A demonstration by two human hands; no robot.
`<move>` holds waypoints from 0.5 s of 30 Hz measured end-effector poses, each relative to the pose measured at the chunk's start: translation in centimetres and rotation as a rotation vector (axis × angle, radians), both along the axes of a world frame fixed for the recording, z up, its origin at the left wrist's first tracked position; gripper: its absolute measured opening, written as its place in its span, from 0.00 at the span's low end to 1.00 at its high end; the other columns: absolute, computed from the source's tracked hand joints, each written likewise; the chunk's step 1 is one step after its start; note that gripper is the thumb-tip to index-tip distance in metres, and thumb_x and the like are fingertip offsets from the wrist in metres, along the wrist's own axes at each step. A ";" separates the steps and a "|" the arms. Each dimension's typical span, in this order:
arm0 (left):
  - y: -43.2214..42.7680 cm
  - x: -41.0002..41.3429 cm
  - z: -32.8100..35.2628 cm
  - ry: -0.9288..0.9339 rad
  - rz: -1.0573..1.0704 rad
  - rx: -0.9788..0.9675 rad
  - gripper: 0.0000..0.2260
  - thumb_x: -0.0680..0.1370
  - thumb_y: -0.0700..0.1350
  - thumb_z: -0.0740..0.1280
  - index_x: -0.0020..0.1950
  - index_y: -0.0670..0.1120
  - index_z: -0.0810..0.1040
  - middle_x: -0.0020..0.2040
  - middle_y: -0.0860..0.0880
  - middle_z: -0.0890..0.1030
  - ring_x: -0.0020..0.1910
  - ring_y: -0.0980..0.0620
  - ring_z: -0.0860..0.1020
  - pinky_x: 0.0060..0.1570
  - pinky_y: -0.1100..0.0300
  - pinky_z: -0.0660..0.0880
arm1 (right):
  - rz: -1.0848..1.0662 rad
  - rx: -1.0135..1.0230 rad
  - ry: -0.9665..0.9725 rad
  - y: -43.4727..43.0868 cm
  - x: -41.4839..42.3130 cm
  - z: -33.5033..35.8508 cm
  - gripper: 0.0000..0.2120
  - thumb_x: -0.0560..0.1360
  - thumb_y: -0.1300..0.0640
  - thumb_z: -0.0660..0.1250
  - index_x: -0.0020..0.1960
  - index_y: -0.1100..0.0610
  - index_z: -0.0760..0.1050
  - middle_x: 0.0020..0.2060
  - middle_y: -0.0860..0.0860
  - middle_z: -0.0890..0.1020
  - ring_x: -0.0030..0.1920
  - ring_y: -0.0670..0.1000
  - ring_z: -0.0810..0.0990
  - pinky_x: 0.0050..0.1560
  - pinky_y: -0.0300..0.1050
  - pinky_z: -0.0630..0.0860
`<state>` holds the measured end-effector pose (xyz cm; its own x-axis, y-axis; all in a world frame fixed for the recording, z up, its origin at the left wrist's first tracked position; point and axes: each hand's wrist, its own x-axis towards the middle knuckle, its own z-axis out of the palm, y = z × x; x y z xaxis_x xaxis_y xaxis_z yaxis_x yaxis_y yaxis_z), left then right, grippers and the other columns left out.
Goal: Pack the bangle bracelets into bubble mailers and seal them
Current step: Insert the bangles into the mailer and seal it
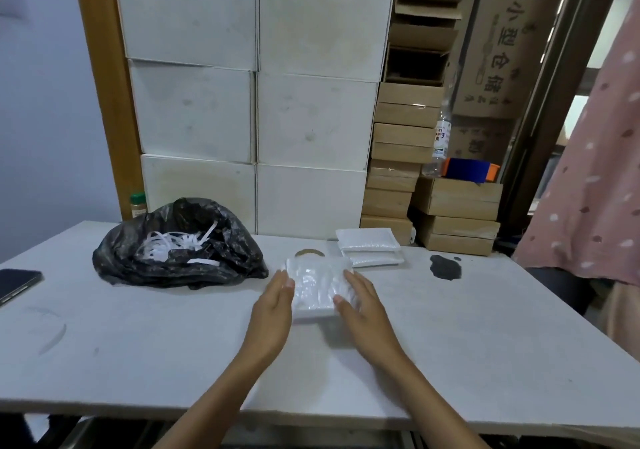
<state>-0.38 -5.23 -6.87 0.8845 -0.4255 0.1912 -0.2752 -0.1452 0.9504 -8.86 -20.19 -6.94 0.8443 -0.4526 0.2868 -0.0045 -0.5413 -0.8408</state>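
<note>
your left hand (pixel 273 305) and right hand (pixel 363 305) reach out over the white table (pixel 485 344), palms facing each other, with a stack of bubble mailers (pixel 317 286) between them. your left fingers are straight and released, their tips touching the stack's left edge. your right fingers lie nearly straight along its right side with the thumb resting on top, pressing rather than clenching.

just behind the stack, partly hidden by it, a bangle bracelet (pixel 309 252) lies flat on the table. to its right, near the table's far edge, sit two more white mailers (pixel 369 246), one on the other. a dark stain (pixel 445 267) marks the table further right.

to the left, a black plastic bag (pixel 221 251) lies open with white paper strips (pixel 173 243) inside, and a dark phone (pixel 17 284) sits at the table's left edge.

beyond the table stand stacked white boxes (pixel 256 102) and brown cartons (pixel 398 157), with a clear bottle (pixel 439 143) and an orange and blue tape dispenser (pixel 471 170) on them.
</note>
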 end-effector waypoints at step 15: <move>-21.1 14.3 1.4 0.027 -0.207 0.319 0.18 0.80 0.39 0.55 0.67 0.31 0.66 0.69 0.31 0.67 0.68 0.34 0.67 0.66 0.43 0.68 | -0.263 -0.112 0.249 -19.3 12.6 1.1 0.22 0.84 0.48 0.50 0.76 0.53 0.62 0.78 0.51 0.60 0.75 0.54 0.61 0.75 0.51 0.58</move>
<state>13.91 -26.32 -5.51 0.7764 -0.6302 -0.0019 -0.3056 -0.3790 0.8735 3.77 -39.52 -5.87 0.7536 -0.6406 0.1475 -0.3522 -0.5830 -0.7322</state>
